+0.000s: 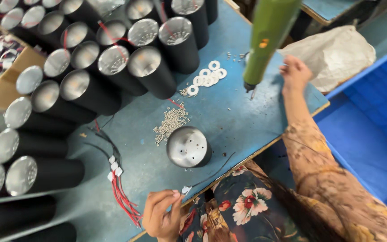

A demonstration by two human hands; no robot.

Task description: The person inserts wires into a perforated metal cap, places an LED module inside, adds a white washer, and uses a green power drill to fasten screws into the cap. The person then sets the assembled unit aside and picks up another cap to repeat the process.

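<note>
My left hand (161,216) is at the table's near edge, its fingertips pinched on a small white connector (186,190) at the end of a thin black wire (216,169). The wire runs toward a short black cylinder with a flat metal cap (188,147) that stands upright on the blue table (238,121). My right hand (295,71) reaches out over the far table edge with nothing visible in it, just right of a hanging green electric screwdriver (267,42). A heap of small silver screws (171,122) lies beside the cylinder.
Many black cylinder housings with silvery ends (113,67) crowd the left and back. White washers (208,77) lie near the screwdriver tip. Red and black wire bundles (121,190) lie by my left hand. A white plastic bag (334,54), a blue bin (372,121), a cardboard box (5,85).
</note>
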